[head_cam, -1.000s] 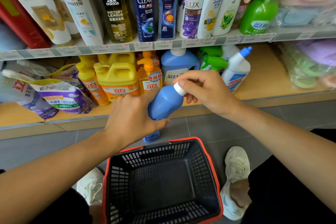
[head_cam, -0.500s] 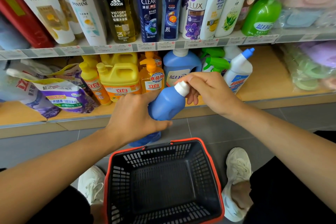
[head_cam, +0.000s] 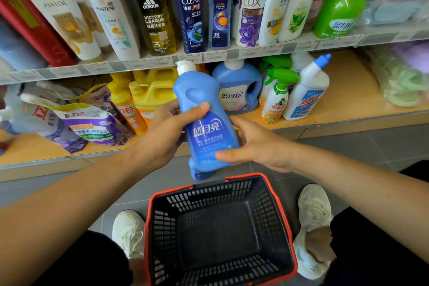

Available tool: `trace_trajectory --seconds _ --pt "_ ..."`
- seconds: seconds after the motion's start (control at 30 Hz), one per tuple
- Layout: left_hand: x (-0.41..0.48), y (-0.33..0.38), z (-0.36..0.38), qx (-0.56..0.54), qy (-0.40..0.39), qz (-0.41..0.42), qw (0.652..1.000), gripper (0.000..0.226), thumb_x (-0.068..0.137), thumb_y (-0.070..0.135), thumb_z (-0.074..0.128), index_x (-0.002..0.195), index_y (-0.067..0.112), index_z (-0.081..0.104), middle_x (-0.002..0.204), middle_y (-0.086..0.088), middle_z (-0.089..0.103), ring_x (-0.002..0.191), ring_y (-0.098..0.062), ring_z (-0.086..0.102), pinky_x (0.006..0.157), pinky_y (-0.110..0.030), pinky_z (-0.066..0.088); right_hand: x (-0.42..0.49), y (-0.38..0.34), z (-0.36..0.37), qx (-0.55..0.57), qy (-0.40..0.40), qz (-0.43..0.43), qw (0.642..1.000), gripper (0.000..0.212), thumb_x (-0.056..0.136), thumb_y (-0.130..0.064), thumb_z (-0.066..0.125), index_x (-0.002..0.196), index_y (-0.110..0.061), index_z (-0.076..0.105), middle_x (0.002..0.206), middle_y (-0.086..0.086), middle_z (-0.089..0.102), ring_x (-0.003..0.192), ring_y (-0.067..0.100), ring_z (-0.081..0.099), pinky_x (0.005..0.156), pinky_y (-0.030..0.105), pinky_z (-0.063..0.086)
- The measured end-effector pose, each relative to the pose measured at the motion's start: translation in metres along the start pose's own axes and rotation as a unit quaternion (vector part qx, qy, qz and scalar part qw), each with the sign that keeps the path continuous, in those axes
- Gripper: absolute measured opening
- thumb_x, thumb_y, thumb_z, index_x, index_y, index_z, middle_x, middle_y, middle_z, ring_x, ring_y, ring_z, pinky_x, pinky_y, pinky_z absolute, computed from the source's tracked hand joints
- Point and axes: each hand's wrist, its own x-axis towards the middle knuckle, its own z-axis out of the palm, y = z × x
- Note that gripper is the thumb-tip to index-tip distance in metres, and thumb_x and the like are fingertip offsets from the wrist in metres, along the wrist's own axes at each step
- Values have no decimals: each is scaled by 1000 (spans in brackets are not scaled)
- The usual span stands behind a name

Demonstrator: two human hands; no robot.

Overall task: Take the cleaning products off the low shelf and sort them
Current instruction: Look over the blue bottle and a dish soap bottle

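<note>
This is a shop: a supermarket aisle of toiletries and household cleaners. At twelve o'clock a shelf edge carries a strip of printed price tags (head_cam: 160,59), one under each product. Above it, branded shampoo bottles (head_cam: 191,11) stand side by side with labels facing out. Below, the low shelf (head_cam: 348,100) holds yellow detergent jugs (head_cam: 153,95), spray bottles (head_cam: 277,97) and, towards nine o'clock, refill bags (head_cam: 90,123). At six o'clock a red-rimmed shopping basket (head_cam: 246,176) sits on the grey tiled floor (head_cam: 359,144).
</note>
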Motion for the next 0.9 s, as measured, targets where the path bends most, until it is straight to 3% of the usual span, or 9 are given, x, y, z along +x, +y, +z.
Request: trace_trajectory --seconds 0.1,0.2,0.33,0.43,0.57,0.6,0.67,0.73,0.9 --pt "2 1 -2 -34 -8 1 999 52 81 29 79 125 5 63 110 -13 73 98 -24 71 89 -42 58 4 3 0 -33 34 -32 998 63 76 2 83 131 -4 53 124 12 70 114 30 68 99 53 54" --pt "6 5 -7 -6 -13 9 1000 42 79 33 74 116 16 67 104 -2 75 93 -13 71 80 -30 61 7 4 -2 -62 112 -66 990 60 68 0 89 120 -4 58 113 9 74 104 25 72 93 52 57" --pt "11 5 -14 57 80 -15 995 51 64 46 82 101 13 70 86 -1 71 71 -12 67 65 -23 56 6 0 -11 -128 228 -110 959 53 61 -8 91 106 -20 65 98 0 73 89 18 71 81 47 60" --pt "12 0 -20 115 148 -32 982 58 58 52 86 95 9 73 88 -6 74 68 -16 71 61 -26 58 4 -9 -15 -138 293 -174 930 52 58 -14 86 104 -30 66 99 -8 71 92 12 69 80 42 60" --pt "9 -6 -21 235 229 91 940 47 66 41 93 99 20 67 95 -2 72 79 -16 72 69 -35 60 0 -21 -13 -186 319 -252 895 59 58 -22 83 114 -29 65 108 -15 67 98 -2 63 80 19 54" --pt "9 -6 -21 254 201 127 938 44 69 36 92 102 24 66 100 3 71 88 -13 71 76 -35 61 -1 -23 -12 -201 312 -261 891 59 58 -23 84 114 -30 65 109 -16 67 100 -3 63 80 15 52" --pt "8 -3 -17 247 60 163 953 45 78 20 86 117 28 66 115 8 71 110 -10 66 93 -37 57 -3 -23 -10 -232 293 -268 888 61 60 -20 89 114 -33 64 111 -20 66 102 -3 62 81 13 50" --pt "6 -3 -14 218 -74 156 960 52 80 8 76 129 21 63 122 2 71 117 -14 65 96 -36 56 -3 -20 -8 -237 278 -269 891 63 62 -14 92 114 -34 64 110 -25 65 102 -4 63 81 12 49" --pt "1 -1 -10 252 -108 187 943 59 82 -2 79 136 10 59 120 -1 72 111 -13 68 90 -34 59 -5 -19 -8 -207 252 -277 904 62 63 -25 91 116 -38 62 114 -23 67 107 1 65 85 19 55"
